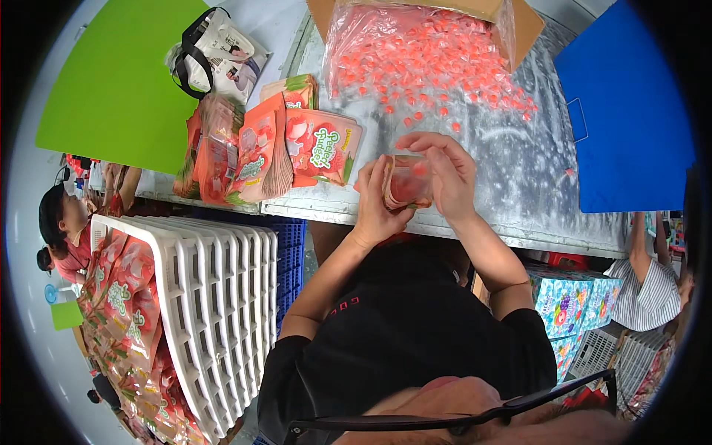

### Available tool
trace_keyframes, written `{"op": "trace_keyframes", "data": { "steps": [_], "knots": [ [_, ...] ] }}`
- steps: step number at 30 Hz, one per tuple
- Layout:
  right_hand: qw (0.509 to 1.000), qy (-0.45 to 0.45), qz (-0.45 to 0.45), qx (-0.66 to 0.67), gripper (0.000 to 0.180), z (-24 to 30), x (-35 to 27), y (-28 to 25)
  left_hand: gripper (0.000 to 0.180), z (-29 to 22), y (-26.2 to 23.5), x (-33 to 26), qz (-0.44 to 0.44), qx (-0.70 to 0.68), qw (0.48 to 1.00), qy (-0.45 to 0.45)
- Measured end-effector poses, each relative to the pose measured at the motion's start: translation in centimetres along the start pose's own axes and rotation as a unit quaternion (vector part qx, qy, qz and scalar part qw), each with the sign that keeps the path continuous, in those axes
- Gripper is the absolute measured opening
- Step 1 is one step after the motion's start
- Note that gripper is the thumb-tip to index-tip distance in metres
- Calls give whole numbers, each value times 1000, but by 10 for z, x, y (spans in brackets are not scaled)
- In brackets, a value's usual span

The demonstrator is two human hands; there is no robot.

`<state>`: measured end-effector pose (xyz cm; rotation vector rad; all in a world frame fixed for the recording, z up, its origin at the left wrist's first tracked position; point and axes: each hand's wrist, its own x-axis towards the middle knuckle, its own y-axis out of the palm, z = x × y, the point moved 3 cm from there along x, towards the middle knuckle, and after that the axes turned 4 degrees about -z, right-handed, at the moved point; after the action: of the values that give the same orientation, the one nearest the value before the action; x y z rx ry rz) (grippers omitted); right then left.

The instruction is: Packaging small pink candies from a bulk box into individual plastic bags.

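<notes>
In front of my chest my left hand (377, 208) is wrapped round the near left side of a small candy pouch (408, 189) held upright above the table edge. The pouch has a see-through panel, and reddish pieces show through it. My right hand (454, 176) curves against the pouch's right side, its fingers bent over the top rim; whether they also hold a candy is hidden. Just left lie a flat printed pouch (322, 144) and a fanned stack of pouches (263, 156). Beyond my hands, wrapped red candies (423, 67) spill across the metal table.
The candies come from a plastic-lined cardboard box (530, 33). A tote bag (222, 59) stands at the back left. Green (126, 81) and blue (630, 111) panels flank the table. Stacked white crates (215, 297) with filled pouches stand at my left, printed cartons (564, 300) at my right. Other people work on both sides.
</notes>
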<state>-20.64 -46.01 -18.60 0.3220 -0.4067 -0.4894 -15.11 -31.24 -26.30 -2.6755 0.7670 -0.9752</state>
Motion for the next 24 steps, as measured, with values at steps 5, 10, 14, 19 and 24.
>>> {"op": "trace_keyframes", "data": {
  "steps": [5,10,14,19,24],
  "knots": [
    [949,-165,58,-263,16,37,5,12,128,28,11,-15,-80,-91,991,-62],
    [789,-164,252,-536,18,20,-18,4,135,17,-4,-19,-110,27,993,-12],
    [755,-243,280,-540,21,18,-19,-9,136,17,-41,1,-7,-118,986,-118],
    [731,-285,310,-537,19,32,-16,-2,104,21,-44,11,223,-242,906,-268],
    [730,-271,327,-536,24,36,-16,-3,83,29,-42,-3,198,-249,918,-237]
  ]
}}
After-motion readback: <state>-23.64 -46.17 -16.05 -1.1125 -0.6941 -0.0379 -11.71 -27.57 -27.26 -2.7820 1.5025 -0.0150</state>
